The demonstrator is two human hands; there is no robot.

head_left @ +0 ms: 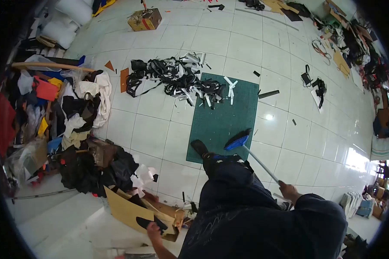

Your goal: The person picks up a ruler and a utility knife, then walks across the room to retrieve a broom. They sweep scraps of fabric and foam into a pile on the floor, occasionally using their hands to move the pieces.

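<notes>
the right hand (288, 192) is closed round the handle of a broom (261, 164), well away from its blue head — presumably so the bristles reach the floor (160, 134) ahead of the feet without much stooping. that head sits over the right side of a green mat (229, 118), near the left foot (199, 148).

the left hand (154, 233) is at a dark flat piece (146, 222) over an open cardboard box (121, 207); whether its fingers clamp the piece or only touch it, i cannot tell.

farther ahead, a heap of black and silvery scraps (173, 75) straddles the mat's upper left edge, bunched together, perhaps to keep the bits in one place — though a few strips lie loose around it. to the left is a mixed pile of cloth and bags (80, 103).
</notes>
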